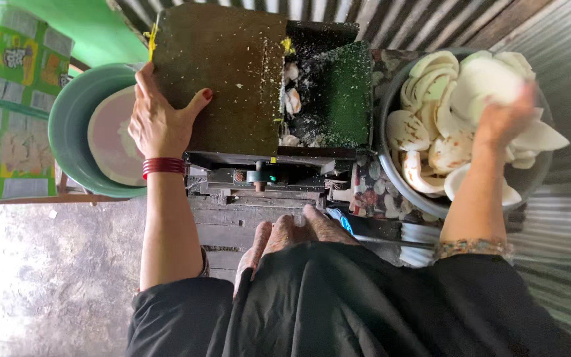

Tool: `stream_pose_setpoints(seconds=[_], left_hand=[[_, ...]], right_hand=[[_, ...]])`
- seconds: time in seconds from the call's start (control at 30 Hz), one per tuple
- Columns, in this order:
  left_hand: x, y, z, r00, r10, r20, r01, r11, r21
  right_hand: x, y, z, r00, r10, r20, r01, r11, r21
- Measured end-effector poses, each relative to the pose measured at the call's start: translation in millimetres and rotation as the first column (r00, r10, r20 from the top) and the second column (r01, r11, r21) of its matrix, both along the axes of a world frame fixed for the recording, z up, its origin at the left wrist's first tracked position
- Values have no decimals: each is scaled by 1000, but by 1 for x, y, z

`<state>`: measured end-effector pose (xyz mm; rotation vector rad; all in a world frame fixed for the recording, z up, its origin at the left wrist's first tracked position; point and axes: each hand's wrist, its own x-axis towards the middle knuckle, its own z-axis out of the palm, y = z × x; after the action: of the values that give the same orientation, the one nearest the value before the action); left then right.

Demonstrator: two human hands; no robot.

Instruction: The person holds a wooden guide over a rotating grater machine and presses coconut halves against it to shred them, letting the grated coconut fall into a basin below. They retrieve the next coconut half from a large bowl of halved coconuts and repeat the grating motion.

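Corrugated metal sheeting runs across the top and right of the frame, with worn concrete floor at lower left, and between them I look straight down on a grating machine (266, 99) in the upper middle. What I take as the work in hand is feeding white coconut pieces (431, 112) from the metal bowl (391, 192) at upper right into that machine. The right hand (503, 116) is in the bowl, blurred by motion, and it seems to be closing on a white piece, though I cannot tell whether its fingers are truly clamped or only touching. The left hand (160, 119) lies flat on the dark cover board (223, 73) at the machine's left, fingers spread along its edge and thumb on top, pressing rather than gripping. White shreds and a few small pieces lie in the open hopper (312, 106) beside the green-lined side. I judge the step to be the pick-up, with the next move calling for a firm hold on one slippery piece and a carry leftward to the hopper mouth, well away from whatever turns inside. A teal basin (67, 132) at upper left holds a pale round thing, half hidden by the wrist with red bangles. Bare toes (299, 231) show below the machine; dark clothing covers the lower frame, and the grating drum is out of sight.
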<state>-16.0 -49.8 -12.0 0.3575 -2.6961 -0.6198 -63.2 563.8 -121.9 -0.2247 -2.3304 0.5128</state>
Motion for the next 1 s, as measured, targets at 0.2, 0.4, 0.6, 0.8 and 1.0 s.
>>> stream_pose_setpoints(seconds=[0.2, 0.4, 0.6, 0.8, 1.0], left_hand=[[-2, -1, -2, 1000, -24, -19, 24, 1000, 0], [-1, -2, -4, 1000, 1, 4, -1, 1000, 1], [-4, -6, -8, 999, -7, -33, 7, 1000, 12], [-6, -4, -6, 1000, -1, -14, 1, 1000, -22], [-7, -3, -4, 1000, 4, -1, -4, 999, -48]], right_hand=[[-33, -125, 80, 709, 623, -330, -634, 768, 90], [-38, -248, 70, 599, 711, 368, -773, 395, 496], [-40, -265, 60, 497, 624, 603, -854, 229, 467], [-37, -279, 71, 288, 329, 899, -885, 451, 118], [-25, -284, 78, 307, 371, 877, -896, 423, 135]])
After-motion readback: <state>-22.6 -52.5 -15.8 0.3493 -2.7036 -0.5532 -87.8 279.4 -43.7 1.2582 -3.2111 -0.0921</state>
